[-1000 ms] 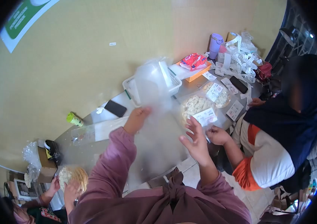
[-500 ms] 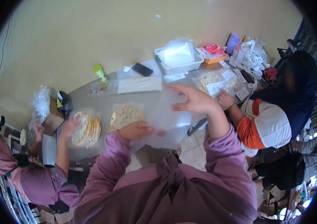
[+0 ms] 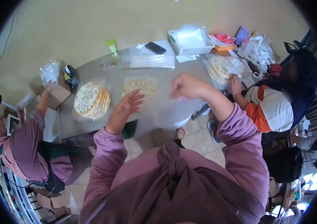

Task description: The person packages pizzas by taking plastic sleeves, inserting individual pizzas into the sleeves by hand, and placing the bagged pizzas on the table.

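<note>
A clear plastic bag (image 3: 162, 115) hangs in front of me over the table's near edge, slightly blurred. My right hand (image 3: 190, 86) is closed at its upper right side, fingers bent down onto the plastic. At the bag's left side is my left hand (image 3: 125, 109), its fingers spread and apart; whether they touch the film I cannot tell. Just beyond my left hand, a round flat pizza (image 3: 139, 86) with pale topping lies on a clear sheet, its near edge partly hidden. Further left stands a stack of wrapped pizzas (image 3: 91, 100).
At the back of the grey table (image 3: 91, 71) are a green cup (image 3: 112, 47), a phone (image 3: 155, 47), white sheets (image 3: 152, 61) and a white basket (image 3: 192, 48). A co-worker (image 3: 278, 108) handles packed pizzas (image 3: 218, 69) on the right; another person (image 3: 24, 145) reaches toward a cardboard box (image 3: 58, 91).
My left hand has let go of the bag and spread its fingers. My right hand has gone from spread to closed on the plastic. The left co-worker's hand has left the pizza stack.
</note>
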